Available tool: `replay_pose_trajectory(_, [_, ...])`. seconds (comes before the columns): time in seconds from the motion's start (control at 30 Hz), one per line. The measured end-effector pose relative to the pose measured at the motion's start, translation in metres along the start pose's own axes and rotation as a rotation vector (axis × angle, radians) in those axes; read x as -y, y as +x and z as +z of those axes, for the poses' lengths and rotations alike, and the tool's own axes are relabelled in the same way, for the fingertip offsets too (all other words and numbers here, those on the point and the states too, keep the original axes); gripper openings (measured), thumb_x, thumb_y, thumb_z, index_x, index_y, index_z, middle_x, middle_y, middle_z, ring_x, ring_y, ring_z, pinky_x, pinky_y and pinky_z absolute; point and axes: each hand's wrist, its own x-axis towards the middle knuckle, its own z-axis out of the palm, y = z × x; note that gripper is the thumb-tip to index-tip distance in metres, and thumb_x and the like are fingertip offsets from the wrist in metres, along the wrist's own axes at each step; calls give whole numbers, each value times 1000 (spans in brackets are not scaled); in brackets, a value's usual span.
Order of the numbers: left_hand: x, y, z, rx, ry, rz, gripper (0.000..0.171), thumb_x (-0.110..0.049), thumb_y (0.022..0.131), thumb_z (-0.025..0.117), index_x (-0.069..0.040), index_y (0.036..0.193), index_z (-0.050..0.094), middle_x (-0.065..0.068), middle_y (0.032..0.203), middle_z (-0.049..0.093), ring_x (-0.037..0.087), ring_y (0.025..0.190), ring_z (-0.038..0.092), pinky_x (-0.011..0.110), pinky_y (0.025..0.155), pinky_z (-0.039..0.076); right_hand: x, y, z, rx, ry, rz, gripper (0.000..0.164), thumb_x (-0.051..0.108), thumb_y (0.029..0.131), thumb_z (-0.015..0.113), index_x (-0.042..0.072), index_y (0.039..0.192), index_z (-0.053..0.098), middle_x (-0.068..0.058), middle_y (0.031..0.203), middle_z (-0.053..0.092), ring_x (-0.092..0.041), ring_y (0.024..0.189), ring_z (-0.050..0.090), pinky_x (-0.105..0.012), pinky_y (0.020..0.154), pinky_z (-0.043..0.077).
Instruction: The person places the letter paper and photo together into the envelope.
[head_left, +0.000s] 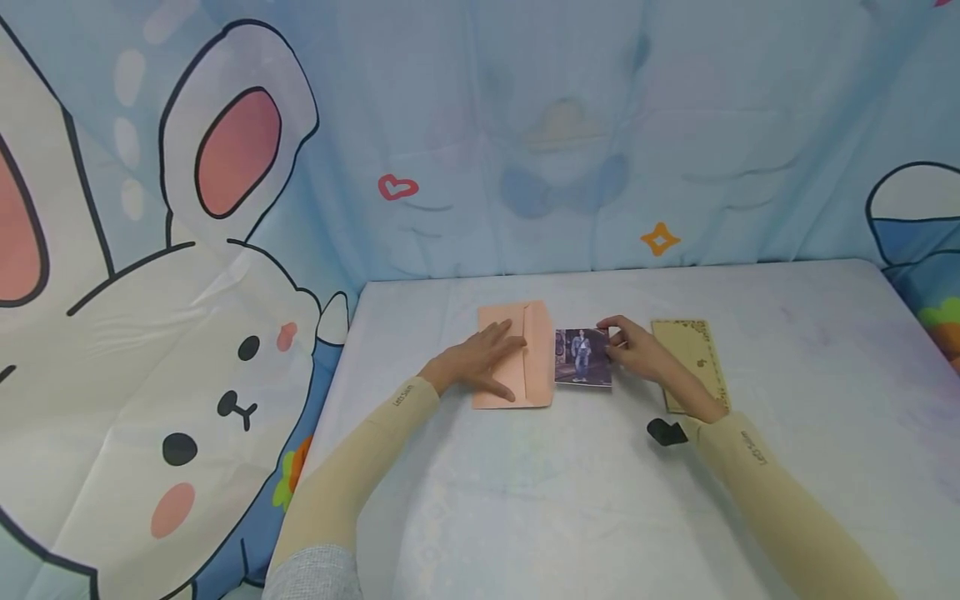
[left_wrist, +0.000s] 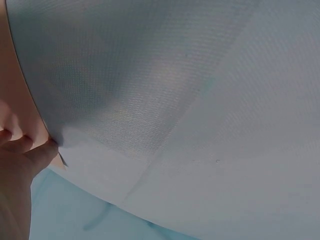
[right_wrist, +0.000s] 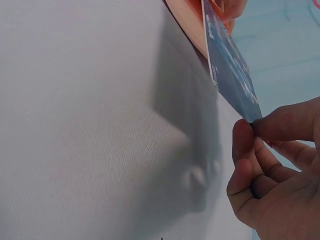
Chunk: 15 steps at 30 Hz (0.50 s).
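Observation:
A peach envelope [head_left: 538,358] lies on the table with its flap side up. My left hand [head_left: 487,358] rests on it with spread fingers, pressing it against the cloth. In the left wrist view the fingertips [left_wrist: 47,150] touch the envelope near its edge. Between thumb and fingers, my right hand [head_left: 633,346] pinches the right edge of a photo [head_left: 582,358] of a standing figure. The photo's left edge meets the envelope's right side; whether it goes inside cannot be told. In the right wrist view the photo [right_wrist: 230,65] is tilted and raised off the table.
A yellow card [head_left: 686,358] with a patterned border lies under and beside my right forearm. The table [head_left: 525,517] has a white cloth. Behind it hangs a blue curtain [head_left: 465,108], and a printed rabbit [head_left: 225,350] covers the cloth at left.

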Motion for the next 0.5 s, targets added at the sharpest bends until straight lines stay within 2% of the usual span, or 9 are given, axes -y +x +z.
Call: replay_pose_trajectory(0.5, [-4,-2,-2,4,2,-11,104,-69,79,71,-29,160,18,13,170,-5,38,157,3,52,126,17,12,8,8,24,-9,-11,45,-1,98,49,-2,143,43,-24,107,60,-27,88,59,-30,64,49])
